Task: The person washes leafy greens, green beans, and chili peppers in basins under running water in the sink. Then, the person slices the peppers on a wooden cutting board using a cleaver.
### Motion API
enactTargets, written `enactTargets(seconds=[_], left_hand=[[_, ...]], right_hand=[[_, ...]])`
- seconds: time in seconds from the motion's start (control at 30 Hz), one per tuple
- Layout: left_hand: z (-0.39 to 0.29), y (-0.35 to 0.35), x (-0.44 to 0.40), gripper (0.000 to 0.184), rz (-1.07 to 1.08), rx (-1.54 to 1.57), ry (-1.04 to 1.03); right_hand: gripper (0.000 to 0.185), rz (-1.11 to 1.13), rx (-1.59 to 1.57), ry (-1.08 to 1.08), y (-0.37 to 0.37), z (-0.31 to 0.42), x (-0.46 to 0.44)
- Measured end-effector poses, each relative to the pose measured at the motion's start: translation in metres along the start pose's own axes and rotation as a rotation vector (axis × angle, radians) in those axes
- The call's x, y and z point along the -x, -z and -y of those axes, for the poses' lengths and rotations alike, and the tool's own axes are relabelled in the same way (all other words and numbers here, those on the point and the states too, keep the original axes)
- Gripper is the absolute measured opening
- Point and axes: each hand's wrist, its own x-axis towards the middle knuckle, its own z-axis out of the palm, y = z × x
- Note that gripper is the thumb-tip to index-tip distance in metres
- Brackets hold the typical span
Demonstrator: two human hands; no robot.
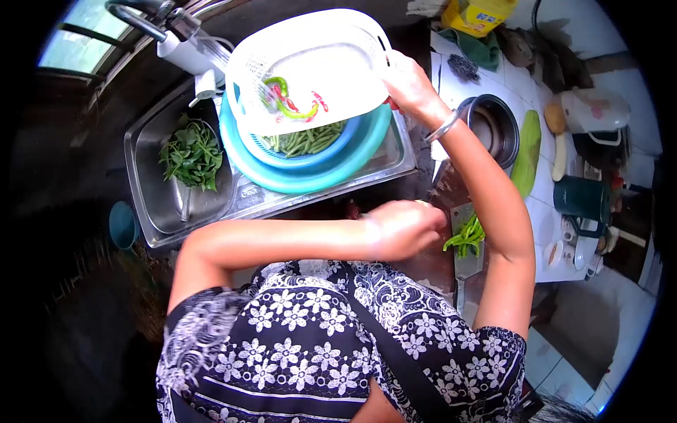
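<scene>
My right hand [410, 86] grips the right rim of a white plastic basket [321, 67], tilted above the sink unit. Several green and red chili peppers [300, 107] lie in it near its lower left side. Below the basket, a blue colander of green beans [310, 141] sits in a turquoise basin [282, 180]. My left hand [407, 227] reaches across my body, its fingers curled together and slightly blurred. What they hold, if anything, is hidden. Just beyond them, green peppers [467, 237] lie on the wide blade of a cleaver [465, 264].
Leafy greens [192, 154] lie in the steel sink [144, 190], beneath the faucet [176, 28]. On the tiled counter at right are a dark pot [493, 127], a long green gourd [525, 155], a green mug [582, 199] and a white kettle [596, 111].
</scene>
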Motion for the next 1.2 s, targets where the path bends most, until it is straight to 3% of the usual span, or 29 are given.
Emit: enactTargets(seconds=[0.07, 0.17, 0.23, 0.3, 0.4, 0.47, 0.57, 0.63, 0.87, 1.0, 1.2], left_hand=[[-0.011, 0.061, 0.035, 0.015, -0.251, -0.058, -0.143], [0.002, 0.145, 0.063, 0.013, -0.544, -0.343, 0.033], [0.031, 0.184, 0.068, 0.018, -0.445, -0.477, 0.344], [0.078, 0.209, 0.068, 0.026, -0.302, -0.637, 0.370], [0.099, 0.212, 0.049, 0.037, -0.121, -0.777, 0.694], [0.093, 0.202, 0.044, 0.040, -0.073, -0.910, 0.642], [0.131, 0.191, 0.048, 0.045, 0.069, -1.098, 0.408], [0.138, 0.181, 0.043, 0.050, -0.092, -0.754, 0.675], [0.134, 0.159, 0.041, 0.052, 0.217, -0.430, 0.633], [0.135, 0.152, 0.043, 0.052, 0.187, -0.143, 0.705], [0.132, 0.161, 0.050, 0.050, 0.143, -0.118, 0.631]], right_hand=[[0.028, 0.015, 0.041, -0.002, -0.001, 0.000, -0.001], [0.029, 0.046, 0.043, 0.006, -0.001, 0.010, 0.002], [0.030, 0.058, 0.037, 0.032, -0.003, 0.006, 0.001], [0.030, 0.055, 0.057, 0.020, -0.008, 0.009, -0.001], [0.031, 0.042, 0.099, 0.030, -0.010, 0.005, -0.004], [0.031, 0.020, 0.106, -0.015, -0.013, 0.010, -0.002], [0.031, -0.042, 0.224, 0.117, -0.020, -0.003, -0.010], [0.030, -0.054, 0.260, 0.122, -0.023, -0.006, -0.011], [0.028, -0.033, 0.423, 0.099, -0.019, -0.005, -0.006], [0.026, -0.074, 0.442, 0.154, -0.020, -0.005, -0.004], [0.028, -0.107, 0.448, 0.160, -0.016, -0.004, -0.001]])
